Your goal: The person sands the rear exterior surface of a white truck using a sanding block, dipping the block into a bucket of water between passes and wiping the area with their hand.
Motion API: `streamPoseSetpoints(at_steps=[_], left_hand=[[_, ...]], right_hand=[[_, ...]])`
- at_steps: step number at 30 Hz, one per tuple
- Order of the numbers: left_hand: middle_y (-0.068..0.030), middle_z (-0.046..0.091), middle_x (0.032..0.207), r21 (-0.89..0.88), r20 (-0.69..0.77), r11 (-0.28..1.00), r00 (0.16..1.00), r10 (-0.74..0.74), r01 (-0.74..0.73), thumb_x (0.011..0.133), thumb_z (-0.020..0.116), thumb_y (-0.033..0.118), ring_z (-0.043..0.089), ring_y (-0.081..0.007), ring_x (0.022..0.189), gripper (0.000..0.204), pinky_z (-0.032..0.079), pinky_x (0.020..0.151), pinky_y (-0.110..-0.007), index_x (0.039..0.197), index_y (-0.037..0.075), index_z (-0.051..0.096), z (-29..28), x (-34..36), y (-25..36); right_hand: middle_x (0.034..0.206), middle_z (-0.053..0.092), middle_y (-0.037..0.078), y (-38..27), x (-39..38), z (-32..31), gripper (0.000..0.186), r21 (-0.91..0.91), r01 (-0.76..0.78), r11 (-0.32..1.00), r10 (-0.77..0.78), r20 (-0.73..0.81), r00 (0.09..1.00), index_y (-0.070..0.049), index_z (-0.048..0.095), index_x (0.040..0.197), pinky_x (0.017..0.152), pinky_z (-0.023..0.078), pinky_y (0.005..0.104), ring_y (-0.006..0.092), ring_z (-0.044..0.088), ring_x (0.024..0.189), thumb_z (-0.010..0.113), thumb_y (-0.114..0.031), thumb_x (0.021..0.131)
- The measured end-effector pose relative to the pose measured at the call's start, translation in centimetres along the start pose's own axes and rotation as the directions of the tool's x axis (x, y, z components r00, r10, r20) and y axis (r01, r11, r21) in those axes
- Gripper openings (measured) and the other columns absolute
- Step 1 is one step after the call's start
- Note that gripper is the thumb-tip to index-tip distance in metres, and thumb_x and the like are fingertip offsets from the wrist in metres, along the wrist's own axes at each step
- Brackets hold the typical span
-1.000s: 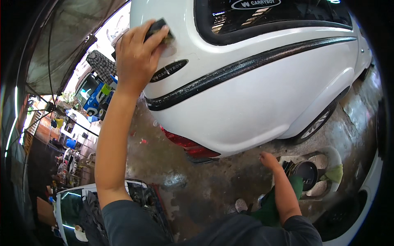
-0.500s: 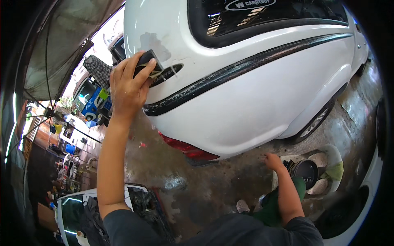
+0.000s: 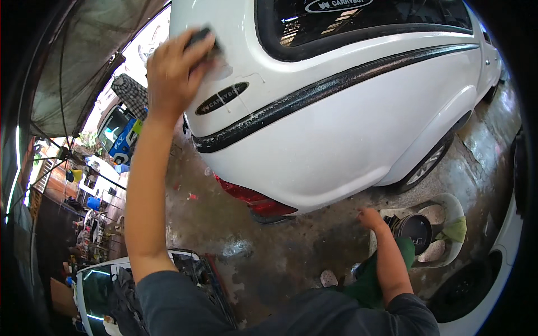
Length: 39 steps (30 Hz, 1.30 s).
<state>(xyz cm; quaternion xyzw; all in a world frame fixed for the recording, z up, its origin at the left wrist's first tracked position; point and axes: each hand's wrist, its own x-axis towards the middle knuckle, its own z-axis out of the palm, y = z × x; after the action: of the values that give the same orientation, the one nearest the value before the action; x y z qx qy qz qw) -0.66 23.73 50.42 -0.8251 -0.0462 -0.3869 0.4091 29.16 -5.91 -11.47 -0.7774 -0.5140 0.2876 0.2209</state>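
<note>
A dull canopy [image 3: 78, 61] slopes down at the far left, over a cluttered strip of stools and containers; below that, a vehicle [image 3: 95, 288] with dark glass has a dark cloth [image 3: 123, 297] draped over it. A checked cloth [image 3: 131, 95] hangs above a blue vehicle [image 3: 120, 134]. Next, the left hand [image 3: 172, 75] reaches up, thumb and fingers pinching a dark block [image 3: 209, 42] against the upper rear corner of a white vehicle [image 3: 325, 134], beside a grey patch [image 3: 222, 70] in the glossy paint. A red tail light [image 3: 252, 196] sits lower down, over a wet, stained floor [image 3: 280, 246]. The right hand [image 3: 370, 218] hangs low with its fingers seemingly curled; whether it grips anything, I cannot tell. Right of it, a pale tub [image 3: 457, 207] holds a round black container [image 3: 416, 232], and a green cloth [image 3: 455, 228] lies over the rim. Another white car [image 3: 507, 241] borders the far right. The block's exposed end points up and right; blur and fingers hide which way its long axis runs. For markings, the blue vehicle carries pale lettering, a dark oval badge [image 3: 222, 98] tilts upward to the right, crossed by wet trickles, and a white-outlined oval emblem with lettering [image 3: 338, 5] tops the dark window [image 3: 403, 21].
</note>
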Motion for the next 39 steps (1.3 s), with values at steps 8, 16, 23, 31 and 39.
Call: streamPoseSetpoints(at_steps=[8, 16, 23, 31, 39], left_hand=[[-0.0017, 0.07, 0.138, 0.03, 0.007, 0.999, 1.0, -0.024, 0.024, 0.087, 0.078, 0.017, 0.061, -0.0311, 0.125, 0.048, 0.047, 0.107, -0.046, 0.133, 0.028, 0.077, -0.8, 1.3, -2.2], [-0.0017, 0.07, 0.138, 0.049, -0.011, 0.989, 0.99, -0.14, 0.141, 0.085, 0.079, 0.015, 0.062, -0.0307, 0.123, 0.049, 0.049, 0.104, -0.044, 0.133, 0.027, 0.076, -1.0, -6.2, 1.9], [-0.0021, 0.068, 0.141, 0.083, -0.097, 0.991, 0.99, -0.1, 0.108, 0.092, 0.076, 0.021, 0.062, -0.0303, 0.124, 0.042, 0.048, 0.104, -0.047, 0.134, 0.026, 0.075, 0.6, 2.6, -2.4], [-0.0018, 0.067, 0.141, 0.096, 0.061, 0.982, 0.984, -0.167, 0.161, 0.089, 0.079, 0.022, 0.058, -0.0308, 0.128, 0.046, 0.045, 0.108, -0.046, 0.134, 0.027, 0.075, -2.1, -3.4, 0.6], [-0.001, 0.065, 0.145, 0.086, -0.011, 0.974, 0.978, -0.208, 0.208, 0.085, 0.082, 0.02, 0.057, -0.0296, 0.129, 0.049, 0.043, 0.112, -0.048, 0.133, 0.028, 0.076, -0.1, -4.7, 3.0]], right_hand=[[0.112, 0.077, 0.026, 0.0, -0.6, -1.1, 0.041, -0.031, 0.014, 0.999, -0.014, -0.016, 1.0, -0.001, 0.071, 0.133, 0.096, 0.057, 0.0515, 0.0459, 0.073, 0.107, 0.065, -0.022, 0.099], [0.118, 0.075, 0.028, -0.3, -1.7, -2.3, 0.037, 0.052, 0.01, 0.999, -0.007, -0.044, 0.999, 0.001, 0.073, 0.128, 0.097, 0.056, 0.0534, 0.0475, 0.071, 0.112, 0.065, -0.022, 0.099], [0.114, 0.076, 0.028, 1.4, 0.0, 0.1, 0.036, -0.005, 0.019, 1.0, -0.019, -0.06, 0.998, -0.001, 0.071, 0.128, 0.095, 0.056, 0.0534, 0.0476, 0.071, 0.11, 0.065, -0.021, 0.098], [0.113, 0.077, 0.026, -0.2, -1.5, -2.7, 0.037, -0.004, -0.011, 1.0, 0.01, -0.029, 1.0, -0.002, 0.072, 0.127, 0.092, 0.055, 0.0548, 0.0469, 0.071, 0.11, 0.068, -0.023, 0.097], [0.118, 0.075, 0.026, 0.7, -1.2, -1.3, 0.043, -0.003, 0.01, 1.0, -0.01, -0.006, 1.0, -0.002, 0.069, 0.133, 0.097, 0.055, 0.0556, 0.0485, 0.069, 0.113, 0.068, -0.028, 0.099]])
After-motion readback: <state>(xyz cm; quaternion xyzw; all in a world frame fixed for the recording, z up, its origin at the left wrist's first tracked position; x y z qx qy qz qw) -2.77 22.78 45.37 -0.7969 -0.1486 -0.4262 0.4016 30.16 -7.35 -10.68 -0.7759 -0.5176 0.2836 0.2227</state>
